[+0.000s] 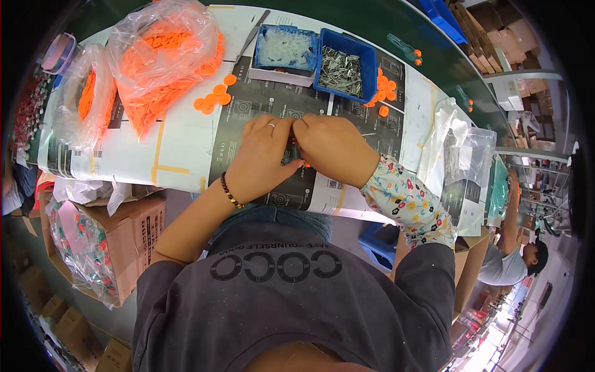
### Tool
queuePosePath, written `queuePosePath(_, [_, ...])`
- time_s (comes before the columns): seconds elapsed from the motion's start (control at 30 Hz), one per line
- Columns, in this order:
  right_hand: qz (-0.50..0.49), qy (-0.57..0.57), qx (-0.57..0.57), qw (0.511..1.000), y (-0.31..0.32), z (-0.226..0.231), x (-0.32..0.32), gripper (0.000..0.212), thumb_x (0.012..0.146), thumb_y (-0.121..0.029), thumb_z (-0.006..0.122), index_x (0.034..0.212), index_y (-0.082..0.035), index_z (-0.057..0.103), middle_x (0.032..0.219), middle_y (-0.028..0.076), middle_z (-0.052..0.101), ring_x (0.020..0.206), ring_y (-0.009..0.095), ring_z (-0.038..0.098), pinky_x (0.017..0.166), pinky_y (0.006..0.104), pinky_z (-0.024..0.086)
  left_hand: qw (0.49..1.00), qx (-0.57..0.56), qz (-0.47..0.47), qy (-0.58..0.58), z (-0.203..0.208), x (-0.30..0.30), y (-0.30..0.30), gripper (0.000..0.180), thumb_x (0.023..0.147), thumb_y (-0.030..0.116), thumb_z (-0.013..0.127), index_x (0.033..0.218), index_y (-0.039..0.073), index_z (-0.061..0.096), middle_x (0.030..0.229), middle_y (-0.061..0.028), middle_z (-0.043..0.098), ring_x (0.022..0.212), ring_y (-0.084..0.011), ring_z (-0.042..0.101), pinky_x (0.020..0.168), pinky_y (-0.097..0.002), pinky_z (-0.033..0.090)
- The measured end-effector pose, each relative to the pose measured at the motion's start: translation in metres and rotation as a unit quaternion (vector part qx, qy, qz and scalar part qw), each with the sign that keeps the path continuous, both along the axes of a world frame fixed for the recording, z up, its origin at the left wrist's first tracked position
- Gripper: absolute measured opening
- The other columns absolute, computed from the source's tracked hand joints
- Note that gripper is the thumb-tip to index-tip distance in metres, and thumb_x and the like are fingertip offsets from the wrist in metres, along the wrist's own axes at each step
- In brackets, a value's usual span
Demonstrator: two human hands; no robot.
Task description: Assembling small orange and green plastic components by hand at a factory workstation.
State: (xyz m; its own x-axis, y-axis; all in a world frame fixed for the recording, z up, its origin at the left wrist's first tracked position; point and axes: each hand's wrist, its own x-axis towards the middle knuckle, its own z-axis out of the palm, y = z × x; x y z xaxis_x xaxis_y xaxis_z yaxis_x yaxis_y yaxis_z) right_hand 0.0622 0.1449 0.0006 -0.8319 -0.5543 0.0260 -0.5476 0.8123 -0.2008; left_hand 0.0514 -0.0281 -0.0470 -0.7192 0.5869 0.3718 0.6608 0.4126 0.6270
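Observation:
My left hand (pixel 265 152), with a ring and a beaded bracelet, and my right hand (pixel 331 149), its forearm in a flowered sleeve, meet over the dark printed sheet (pixel 248 136). The fingers of both are closed round a small part between them. Only a dark bit and a speck of orange show there; the rest is hidden. Beyond them stands a blue bin (pixel 370 62) of metal pins (pixel 339 71), beside a blue tray (pixel 285 48) smeared with a whitish substance. Loose orange discs (pixel 214 99) lie left of these, and more orange discs (pixel 385 90) lie right.
Clear plastic bags of orange discs (pixel 164 68) fill the table's left. A slim pointed metal tool (pixel 253 34) lies behind. Small clear-and-orange pieces (pixel 406 48) rest on the green surface. Plastic bags (pixel 468 152) lie right, a carton (pixel 133 242) stands lower left, and another person (pixel 511 260) is far right.

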Motion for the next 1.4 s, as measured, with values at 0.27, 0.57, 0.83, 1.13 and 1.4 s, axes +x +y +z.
queuePosePath(0.27, [-0.003,-0.018,0.004,1.000,-0.002,0.001,-0.007,0.015,0.074,-0.010,0.064,0.084,-0.002,0.057,0.080,0.012,0.059,0.071,0.029,0.062,0.058,0.0390,0.050,1.000,0.011,0.013,-0.005,-0.004,-0.002,-0.002,0.061,0.065,0.017,0.077,0.117,0.001,0.048,0.103,-0.0118,0.059,0.103,-0.0314,0.051,0.095,-0.0437,0.034])
queuePosePath(0.57, [-0.132,-0.149,-0.709,0.677,0.002,0.004,0.011,0.042,0.098,-0.027,0.042,0.061,-0.009,0.042,0.061,0.002,0.042,0.052,0.015,0.041,0.045,0.0261,0.032,0.998,-0.008,-0.056,0.026,-0.001,-0.006,-0.006,0.048,0.064,0.017,0.077,0.106,0.006,0.057,0.099,-0.0087,0.059,0.101,-0.0273,0.052,0.093,-0.0421,0.035])
queuePosePath(0.83, [-0.079,-0.010,-0.800,0.595,-0.029,-0.021,0.006,0.050,0.101,-0.031,0.034,0.057,-0.009,0.030,0.053,0.002,0.031,0.046,0.011,0.027,0.039,0.0248,0.020,0.997,-0.022,-0.072,0.027,0.001,-0.013,-0.004,0.043,0.065,0.016,0.077,0.102,0.007,0.058,0.099,-0.0084,0.056,0.099,-0.0269,0.052,0.091,-0.0415,0.036])
queuePosePath(1.13, [-0.150,0.015,-0.773,0.617,-0.038,-0.020,0.007,0.051,0.102,-0.033,0.035,0.058,-0.008,0.031,0.053,0.003,0.031,0.044,0.011,0.028,0.036,0.0225,0.020,0.996,0.000,-0.087,-0.018,-0.005,-0.016,-0.003,0.040,0.065,0.013,0.076,0.098,0.006,0.055,0.097,-0.0102,0.054,0.096,-0.0305,0.052,0.087,-0.0405,0.040])
queuePosePath(1.4, [-0.151,0.076,-0.806,0.567,-0.046,-0.019,0.008,0.053,0.102,-0.039,0.031,0.059,-0.008,0.031,0.052,0.004,0.030,0.042,0.011,0.026,0.033,0.0218,0.019,0.996,-0.011,-0.086,-0.016,-0.005,-0.016,-0.004,0.042,0.064,0.016,0.076,0.099,0.004,0.055,0.096,-0.0114,0.055,0.095,-0.0296,0.052,0.084,-0.0391,0.041])
